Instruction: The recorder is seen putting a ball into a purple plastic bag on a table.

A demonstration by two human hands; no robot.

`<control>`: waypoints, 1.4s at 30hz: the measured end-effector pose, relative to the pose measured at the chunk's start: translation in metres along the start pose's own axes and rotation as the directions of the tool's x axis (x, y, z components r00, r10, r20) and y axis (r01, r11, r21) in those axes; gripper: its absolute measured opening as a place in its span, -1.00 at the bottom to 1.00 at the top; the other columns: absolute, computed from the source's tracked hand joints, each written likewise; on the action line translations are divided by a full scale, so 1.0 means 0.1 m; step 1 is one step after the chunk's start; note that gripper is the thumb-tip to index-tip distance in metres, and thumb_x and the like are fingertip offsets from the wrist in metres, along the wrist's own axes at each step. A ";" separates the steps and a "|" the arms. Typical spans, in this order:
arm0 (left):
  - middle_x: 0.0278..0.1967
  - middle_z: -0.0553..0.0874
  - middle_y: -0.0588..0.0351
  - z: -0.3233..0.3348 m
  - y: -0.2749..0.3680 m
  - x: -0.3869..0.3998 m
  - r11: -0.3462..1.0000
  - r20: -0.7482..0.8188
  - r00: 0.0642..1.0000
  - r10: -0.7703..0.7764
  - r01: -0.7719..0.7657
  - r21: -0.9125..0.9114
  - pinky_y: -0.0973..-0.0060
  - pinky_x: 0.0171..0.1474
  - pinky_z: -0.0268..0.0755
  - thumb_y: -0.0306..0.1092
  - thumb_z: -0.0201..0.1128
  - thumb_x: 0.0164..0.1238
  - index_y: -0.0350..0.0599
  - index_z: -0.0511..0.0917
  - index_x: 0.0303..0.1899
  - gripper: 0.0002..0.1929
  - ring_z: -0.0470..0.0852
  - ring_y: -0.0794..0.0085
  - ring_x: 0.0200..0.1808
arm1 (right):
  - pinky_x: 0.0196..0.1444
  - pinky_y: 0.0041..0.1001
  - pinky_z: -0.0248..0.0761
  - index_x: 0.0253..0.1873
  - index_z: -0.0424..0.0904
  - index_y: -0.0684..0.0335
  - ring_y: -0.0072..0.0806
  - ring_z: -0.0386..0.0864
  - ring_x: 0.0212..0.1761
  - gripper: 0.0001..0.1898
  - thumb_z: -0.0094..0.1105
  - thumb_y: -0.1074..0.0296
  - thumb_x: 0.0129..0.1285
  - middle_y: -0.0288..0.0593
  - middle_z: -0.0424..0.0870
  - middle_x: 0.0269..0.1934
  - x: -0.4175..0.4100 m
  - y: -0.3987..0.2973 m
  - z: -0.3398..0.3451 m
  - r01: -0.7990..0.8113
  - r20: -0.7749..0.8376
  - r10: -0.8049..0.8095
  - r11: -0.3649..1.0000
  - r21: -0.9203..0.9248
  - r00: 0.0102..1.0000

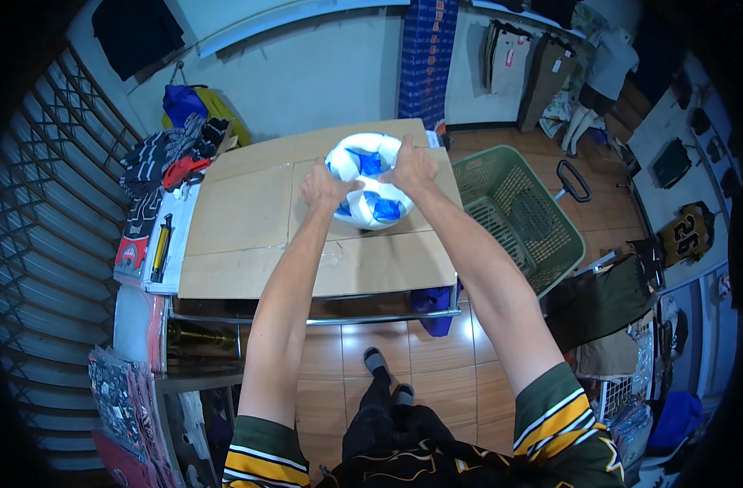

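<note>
A white and blue ball [371, 210], dented inward and looking underinflated, rests on a flattened cardboard sheet [243, 213] that covers a table with a metal rail. My left hand [327, 185] grips the ball's left side, its thumb pressing on the top. My right hand [413, 166] holds the upper right side, its thumb pointing in towards the other thumb. Left of the cardboard lies a yellow and black hand pump [161, 247] on a white surface.
A green plastic basket [518, 213] with a black handle stands on the floor at the right. Folded clothes [145, 161] and a red item [182, 172] lie left of the cardboard. Clothes racks and a mannequin [606, 61] stand farther right. A metal folding gate [48, 244] lines the left side.
</note>
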State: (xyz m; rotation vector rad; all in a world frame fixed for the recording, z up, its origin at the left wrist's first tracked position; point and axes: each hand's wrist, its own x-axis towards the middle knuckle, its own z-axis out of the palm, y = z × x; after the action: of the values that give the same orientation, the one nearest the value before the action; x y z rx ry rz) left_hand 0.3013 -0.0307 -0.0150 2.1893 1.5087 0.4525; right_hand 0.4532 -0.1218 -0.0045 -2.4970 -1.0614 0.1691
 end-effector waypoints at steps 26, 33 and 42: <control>0.19 0.64 -0.13 0.26 0.72 -1.02 0.993 0.248 0.967 0.051 -0.076 0.092 0.19 0.26 0.49 0.11 0.72 -0.35 -0.17 0.41 0.33 0.09 0.59 0.08 0.27 | 0.10 -0.24 0.58 0.29 0.32 0.28 -0.15 0.69 0.11 0.04 0.75 -0.02 -0.31 0.03 0.72 0.04 -0.96 0.97 -0.63 -0.216 0.097 0.223 0.974 -0.071 0.970; 0.14 0.68 -0.09 0.21 0.84 -0.97 0.988 0.269 0.963 -0.010 -0.031 0.148 0.25 0.21 0.54 0.01 0.75 -0.33 -0.17 0.45 0.24 -0.01 0.64 0.12 0.22 | 0.12 -0.26 0.57 0.28 0.32 0.27 -0.15 0.67 0.15 0.03 0.75 -0.02 -0.29 0.00 0.70 0.10 -0.81 0.90 -0.63 -0.234 0.128 0.253 0.961 -0.146 0.959; 0.35 0.45 -0.04 0.35 0.89 -0.86 0.980 0.350 0.936 -0.039 -0.033 0.197 -0.22 0.36 0.29 -0.04 0.73 -0.23 0.03 0.12 0.46 0.18 0.46 0.05 0.38 | 0.12 -0.24 0.59 0.32 0.28 0.25 -0.20 0.65 0.20 0.02 0.73 0.01 -0.22 -0.04 0.67 0.14 -0.78 0.72 -0.63 -0.233 0.166 0.286 0.931 -0.283 0.944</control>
State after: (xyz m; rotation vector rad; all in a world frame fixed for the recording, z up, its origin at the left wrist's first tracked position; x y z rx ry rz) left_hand 0.3590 -0.1447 0.0003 2.2659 1.4060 -0.1001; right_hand 0.4630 -0.2428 0.0177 -2.9078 -0.8676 0.3972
